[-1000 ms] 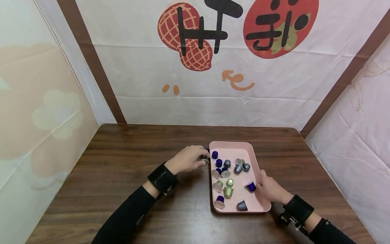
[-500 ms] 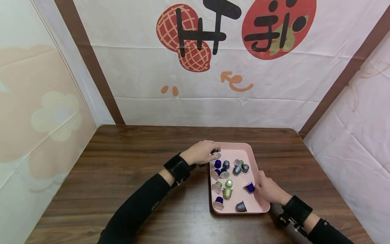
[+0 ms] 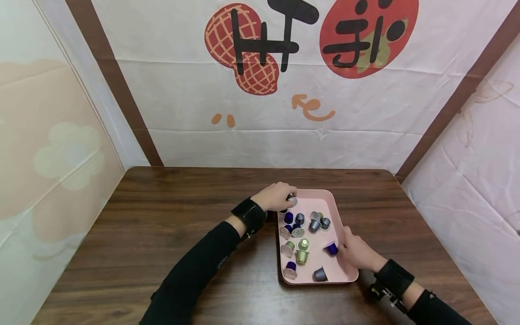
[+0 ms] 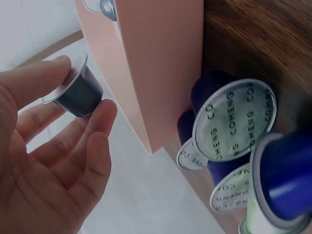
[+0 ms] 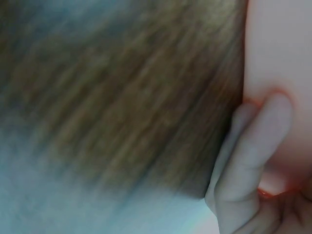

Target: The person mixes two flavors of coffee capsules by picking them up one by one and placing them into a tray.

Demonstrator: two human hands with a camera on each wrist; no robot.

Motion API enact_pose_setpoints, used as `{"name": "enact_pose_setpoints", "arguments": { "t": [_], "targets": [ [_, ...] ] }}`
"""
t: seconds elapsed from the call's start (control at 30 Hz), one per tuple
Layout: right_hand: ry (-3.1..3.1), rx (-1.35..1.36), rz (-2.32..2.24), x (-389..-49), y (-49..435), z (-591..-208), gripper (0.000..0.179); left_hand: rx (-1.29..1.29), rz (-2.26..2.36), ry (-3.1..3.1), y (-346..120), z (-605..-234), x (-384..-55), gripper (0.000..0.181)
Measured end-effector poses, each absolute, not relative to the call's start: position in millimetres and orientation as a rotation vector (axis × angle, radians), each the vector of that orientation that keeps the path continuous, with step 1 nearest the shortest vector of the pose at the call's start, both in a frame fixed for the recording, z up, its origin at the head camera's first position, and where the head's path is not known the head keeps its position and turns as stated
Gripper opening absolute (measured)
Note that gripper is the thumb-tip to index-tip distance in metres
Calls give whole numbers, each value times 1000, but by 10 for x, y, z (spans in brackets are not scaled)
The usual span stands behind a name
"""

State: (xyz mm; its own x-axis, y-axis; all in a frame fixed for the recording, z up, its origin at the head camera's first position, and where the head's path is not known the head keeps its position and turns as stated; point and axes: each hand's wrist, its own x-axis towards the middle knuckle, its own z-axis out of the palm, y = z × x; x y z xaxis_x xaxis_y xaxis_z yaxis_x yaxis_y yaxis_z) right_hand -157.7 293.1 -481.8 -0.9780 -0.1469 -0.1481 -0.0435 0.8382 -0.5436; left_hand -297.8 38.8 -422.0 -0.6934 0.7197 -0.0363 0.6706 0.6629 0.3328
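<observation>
My left hand (image 3: 276, 196) is over the far left corner of a pink tray (image 3: 341, 271). It pinches a dark coffee capsule (image 4: 82, 95) between thumb and fingers, with the foil lid tilted toward the thumb in the left wrist view. At the tray's right side, my right hand (image 3: 359, 250) grips the rim, its fingers (image 5: 256, 141) against the wall. Inside the tray lie several capsules: a blue one (image 3: 331, 248) near the right hand, a grey one (image 3: 320, 274) at the near edge, a light green one (image 3: 302, 257) and others mostly toward the left.
More capsules with printed foil lids (image 4: 234, 119) and a blue capsule (image 4: 287, 175) are on the wooden table outside the tray wall (image 4: 163, 63); my left hand and arm mostly hide them in the head view. A white printed cloth (image 3: 260, 144) hangs behind the table.
My left hand has moved right, carrying the dark capsule from beside the tray to over its far left corner. The right hand has stayed at the tray's right side.
</observation>
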Motion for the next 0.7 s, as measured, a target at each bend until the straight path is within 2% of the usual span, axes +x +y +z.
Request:
{"name": "enact_pose_setpoints", "arguments": {
  "t": [0.27, 0.5, 0.7],
  "targets": [
    [2809, -143, -839, -1564, 2890, -4834, 22, 1098, 428, 2697, 305, -4262, -3007, 33],
    [2801, -121, -831, -1574, 2888, -4811, 27, 1009, 507, 2738, -40, -4196, -3083, 24],
    [2800, -116, -816, -1569, 2902, -4786, 25, 944, 532, 2715, -377, -4289, -3154, 17]
  ]
}}
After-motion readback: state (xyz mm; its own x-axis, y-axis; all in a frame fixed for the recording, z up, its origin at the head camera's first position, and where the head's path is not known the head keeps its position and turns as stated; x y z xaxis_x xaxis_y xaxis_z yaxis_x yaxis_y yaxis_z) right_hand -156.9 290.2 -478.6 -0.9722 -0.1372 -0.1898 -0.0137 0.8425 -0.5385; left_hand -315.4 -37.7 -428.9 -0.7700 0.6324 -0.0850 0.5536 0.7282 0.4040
